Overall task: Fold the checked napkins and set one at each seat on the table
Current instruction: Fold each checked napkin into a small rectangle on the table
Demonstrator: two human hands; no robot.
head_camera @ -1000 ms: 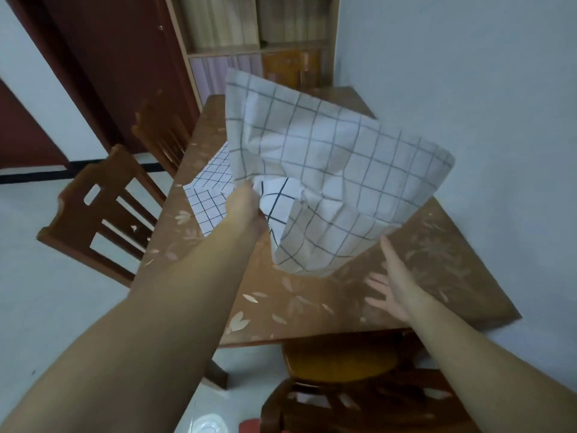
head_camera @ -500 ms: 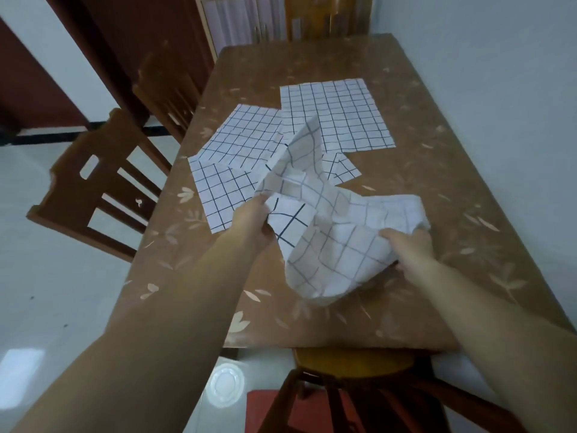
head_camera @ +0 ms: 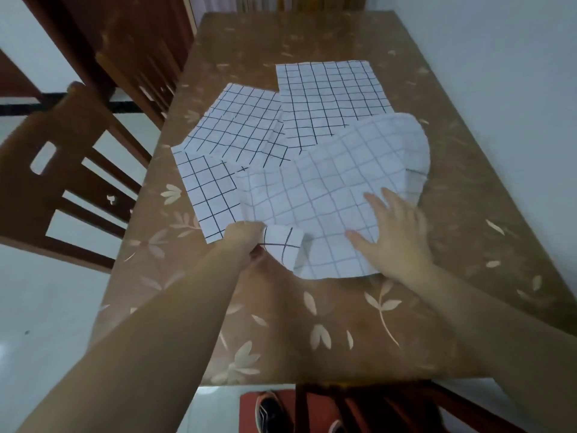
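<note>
**Checked napkin under both my hands**

My left hand (head_camera: pixel 246 237) pinches the curled near corner of the top napkin (head_camera: pixel 327 189). My right hand (head_camera: pixel 396 239) lies flat on it, fingers spread wide. The napkin lies rumpled mid-worktop (head_camera: pixel 312 323), overlapping three flat napkins (head_camera: pixel 327 95) to its left and far side. A wooden chair (head_camera: pixel 46 182) stands at the left.

near napkin (head_camera: pixel 318 198) overlaps three napkins (head_camera: pixel 327 95) | all on table (head_camera: pixel 343 323) | chair (head_camera: pixel 62 170) left

Left hand (head_camera: pixel 244 239) pinches napkin (head_camera: pixel 324 185); right hand (head_camera: pixel 398 237) presses it.
</note>
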